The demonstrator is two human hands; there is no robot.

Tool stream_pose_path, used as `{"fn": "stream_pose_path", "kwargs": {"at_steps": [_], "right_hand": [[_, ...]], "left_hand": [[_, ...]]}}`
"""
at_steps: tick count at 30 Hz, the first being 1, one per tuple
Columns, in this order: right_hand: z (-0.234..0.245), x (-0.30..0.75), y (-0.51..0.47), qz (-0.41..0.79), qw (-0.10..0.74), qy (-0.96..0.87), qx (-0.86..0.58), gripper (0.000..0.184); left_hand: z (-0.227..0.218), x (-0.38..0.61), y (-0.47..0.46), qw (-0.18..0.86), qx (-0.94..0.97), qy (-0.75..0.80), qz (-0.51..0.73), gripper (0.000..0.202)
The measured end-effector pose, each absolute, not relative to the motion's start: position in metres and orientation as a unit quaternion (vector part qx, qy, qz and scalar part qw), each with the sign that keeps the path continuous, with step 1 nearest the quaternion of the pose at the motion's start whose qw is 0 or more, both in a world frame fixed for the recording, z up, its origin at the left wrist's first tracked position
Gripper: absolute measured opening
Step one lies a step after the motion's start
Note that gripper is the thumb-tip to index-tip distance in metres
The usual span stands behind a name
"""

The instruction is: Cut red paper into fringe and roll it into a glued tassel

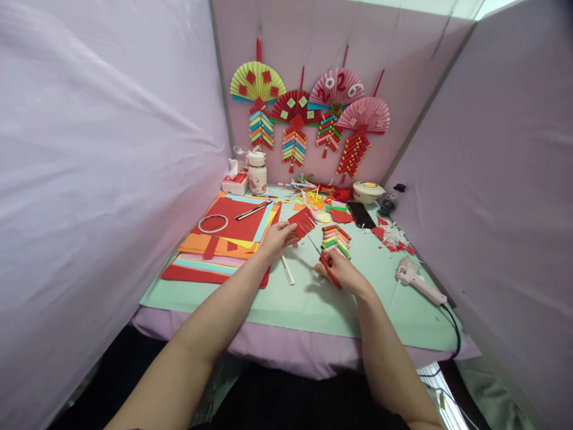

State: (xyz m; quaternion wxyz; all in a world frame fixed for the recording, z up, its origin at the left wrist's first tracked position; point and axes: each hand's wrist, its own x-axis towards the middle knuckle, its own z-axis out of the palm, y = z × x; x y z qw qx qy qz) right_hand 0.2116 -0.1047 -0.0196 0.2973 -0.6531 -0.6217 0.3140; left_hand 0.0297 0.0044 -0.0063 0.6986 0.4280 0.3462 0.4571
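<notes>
My left hand (pixel 281 236) pinches the left side of a piece of red paper (pixel 301 221), whose right part is cut into thin fringe strips. In my right hand (pixel 342 270) are red-handled scissors (pixel 330 272), with the fingers closed round the handles. The blades point up and left and meet the lower edge of the fringed paper. Just beyond my right hand lies a bundle of small rolled paper tubes (pixel 335 240) in red, yellow, green and pink. A white pen (pixel 287 269) rests on the table below my left hand.
Coloured paper sheets (pixel 242 218) are stacked at left, with a silver ring (pixel 212 224) and a black pen (pixel 253 210) on top. A phone (pixel 360 215), paper scraps (pixel 394 236) and a corded glue gun (pixel 419 283) lie at right. Fan decorations (pixel 296 107) hang behind.
</notes>
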Motion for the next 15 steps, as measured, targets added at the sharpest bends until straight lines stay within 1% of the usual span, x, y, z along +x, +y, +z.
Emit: {"fn": "stream_pose_path", "kwargs": {"at_steps": [9, 15], "right_hand": [[-0.0232, 0.2134, -0.1042, 0.317, 0.283, -0.627, -0.653, 0.035], [-0.0257, 0.2146, -0.1029, 0.323, 0.28, -0.625, -0.653, 0.037]], "left_hand": [[-0.0098, 0.0309, 0.0057, 0.697, 0.429, 0.331, 0.47, 0.02], [-0.0091, 0.0311, 0.0048, 0.697, 0.426, 0.339, 0.467, 0.022]]}}
